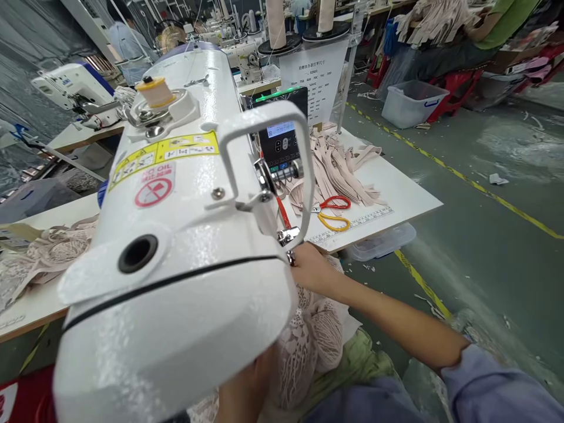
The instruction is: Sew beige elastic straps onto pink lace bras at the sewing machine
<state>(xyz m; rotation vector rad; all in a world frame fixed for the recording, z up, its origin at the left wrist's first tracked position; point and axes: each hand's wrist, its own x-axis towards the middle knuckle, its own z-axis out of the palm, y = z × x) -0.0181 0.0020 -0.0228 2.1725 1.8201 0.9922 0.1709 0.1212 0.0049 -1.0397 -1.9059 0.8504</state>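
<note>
The white sewing machine head (176,329) fills the middle of the view and hides its needle area. My right hand (312,269) reaches in beside the machine's metal parts, its fingers out of sight behind the head. Below the head, only the back of my left hand (253,373) shows, and its fingers are hidden too. Beige lace fabric (299,346) hangs in a bunch between my hands and over my lap. Scissors (332,212) with one red and one yellow handle lie on the white table to the right, close to a bundle of beige strips (339,167).
A control panel (282,141) and thread cones (276,23) stand behind the machine. More beige lace (57,249) lies on the left table. A clear plastic bin (412,104) sits on the floor. A co-worker's arm (489,26) holds beige strips at upper right.
</note>
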